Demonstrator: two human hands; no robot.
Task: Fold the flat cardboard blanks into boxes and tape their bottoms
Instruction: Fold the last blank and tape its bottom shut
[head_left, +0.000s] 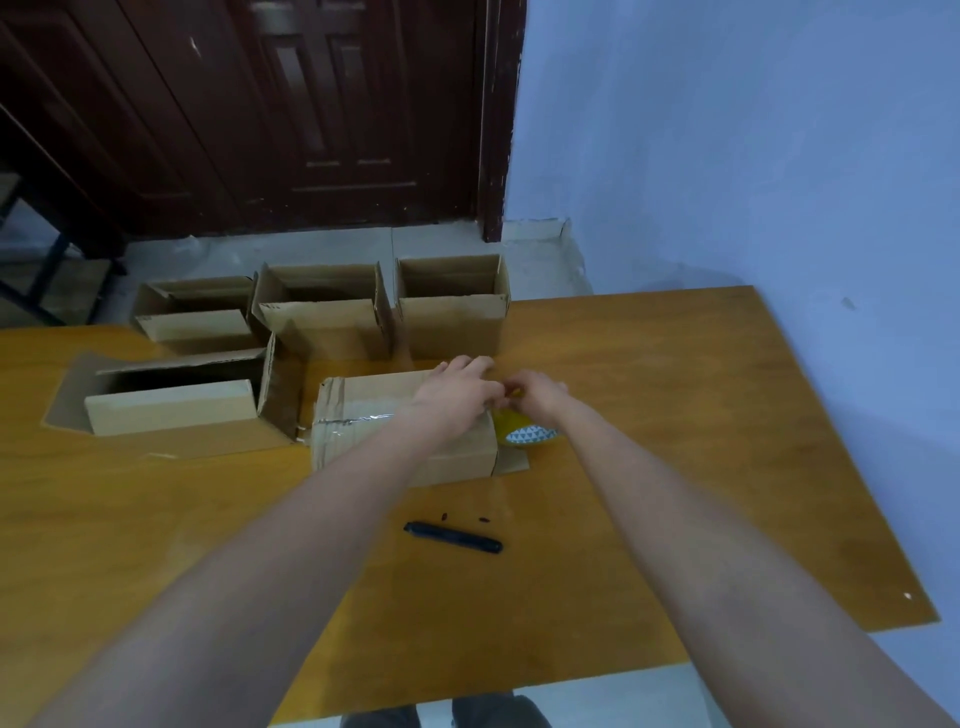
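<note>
While both arms reach forward over the orange-brown surface (675, 467), the hands meet at the far right end of a cardboard box (374, 410) lying bottom-up near the middle. Left hand (457, 389) rests on the box's top right edge, fingers curled over it. Right hand (535, 392) sits just beside, fingers pinched together on something small and yellowish; what exactly, cannot tell. Tape roll (524, 431), yellow with a blue-and-white triangle-patterned core, shows just below the right hand, against the box's right end. Clear tape strip (353, 418) runs along the box's seam. Black pen-like tool (452, 538) lies nearer the person, apart from the box. Four open boxes (322, 312) stand and lie to the left and behind.
</note>
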